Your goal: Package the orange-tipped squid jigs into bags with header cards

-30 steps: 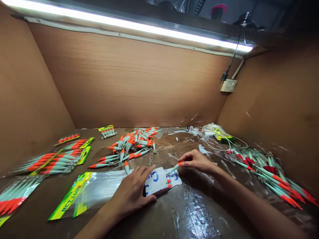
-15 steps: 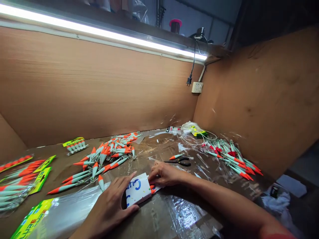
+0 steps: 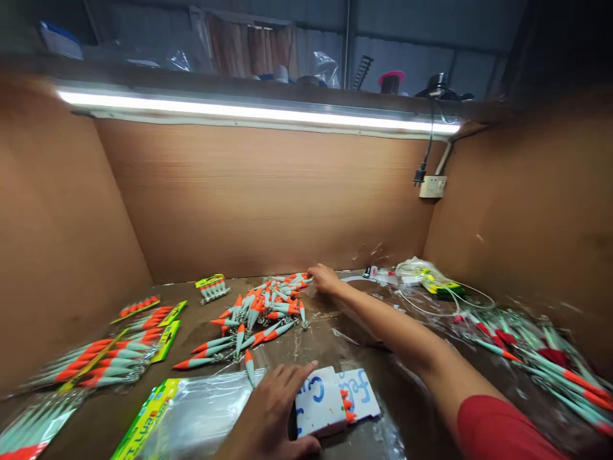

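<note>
My left hand (image 3: 272, 415) lies flat with fingers spread on a white block with blue writing (image 3: 318, 402), which rests on a clear bag with a yellow-green header (image 3: 191, 418). Orange tips of lures poke out beside the block (image 3: 347, 409). My right hand (image 3: 324, 279) is stretched far across the table to the back edge of a pile of orange-and-pale-green lures (image 3: 258, 313). Its fingers curl at the pile; whether they grip a lure is hidden.
Filled lure packs lie at the left (image 3: 110, 348), and one small pack (image 3: 211, 287) sits near the back wall. More loose lures lie at the right (image 3: 541, 351). White cable and packets (image 3: 421, 275) sit at the back right. Brown walls enclose the table.
My right hand left the white block and reached forward to the far side of the lure pile. The left hand stayed on the block. The view swung back to the left.
</note>
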{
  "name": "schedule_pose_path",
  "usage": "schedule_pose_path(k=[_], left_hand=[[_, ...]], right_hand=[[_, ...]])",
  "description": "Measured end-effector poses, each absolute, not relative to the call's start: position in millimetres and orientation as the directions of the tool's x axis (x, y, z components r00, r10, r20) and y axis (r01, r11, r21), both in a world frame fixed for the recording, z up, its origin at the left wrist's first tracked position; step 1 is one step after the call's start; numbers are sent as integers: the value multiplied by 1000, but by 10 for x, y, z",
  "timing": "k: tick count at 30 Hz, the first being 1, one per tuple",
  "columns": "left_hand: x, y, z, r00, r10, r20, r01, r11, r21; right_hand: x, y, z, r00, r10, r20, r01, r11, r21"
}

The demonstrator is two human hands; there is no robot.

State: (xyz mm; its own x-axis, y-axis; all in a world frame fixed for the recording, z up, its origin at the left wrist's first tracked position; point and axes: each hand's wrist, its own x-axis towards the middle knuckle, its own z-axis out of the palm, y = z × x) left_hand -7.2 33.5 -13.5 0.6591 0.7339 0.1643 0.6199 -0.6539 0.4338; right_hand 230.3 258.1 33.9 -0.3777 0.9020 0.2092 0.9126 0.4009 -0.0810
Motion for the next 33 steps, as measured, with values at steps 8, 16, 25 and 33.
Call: schedule_pose_path(k=[8,16,25,33], left_hand=[[-76,359,-195,688,712,142,606,-671,428],[-168,390,-209,621,729,288,501,-652,569],[-138,397,-221,625,727,286,515,-659,548],[-116,394,-237,615,746,255,536,-633,558]], right_hand=[[1983,2887,287,-392,909,142,920,381,95],[2668,2386,568,-200,928,314,976,218,-23],[3460,843,401,-166,914,370,849,323,-419],[3100,338,-205,-164,973,160,470,220,-855]])
